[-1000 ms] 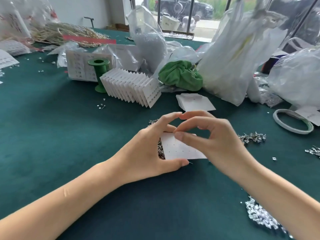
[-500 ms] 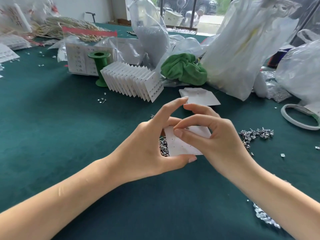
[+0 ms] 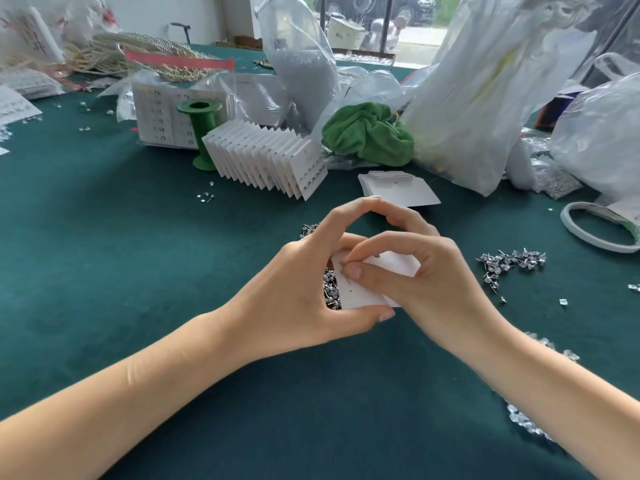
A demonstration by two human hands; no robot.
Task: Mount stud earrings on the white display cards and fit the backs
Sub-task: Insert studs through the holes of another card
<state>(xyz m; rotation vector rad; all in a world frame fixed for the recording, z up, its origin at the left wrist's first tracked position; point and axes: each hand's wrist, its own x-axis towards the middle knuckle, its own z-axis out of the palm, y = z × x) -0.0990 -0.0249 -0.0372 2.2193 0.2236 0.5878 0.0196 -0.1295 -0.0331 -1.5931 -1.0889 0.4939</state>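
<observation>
Both hands [image 3: 304, 299] pinch a small white dotted card [image 3: 363, 292]

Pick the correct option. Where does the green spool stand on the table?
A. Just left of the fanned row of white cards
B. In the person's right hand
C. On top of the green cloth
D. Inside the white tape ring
A: the green spool stands upright at the left end of the fanned row of white cards, away from both hands.
</observation>
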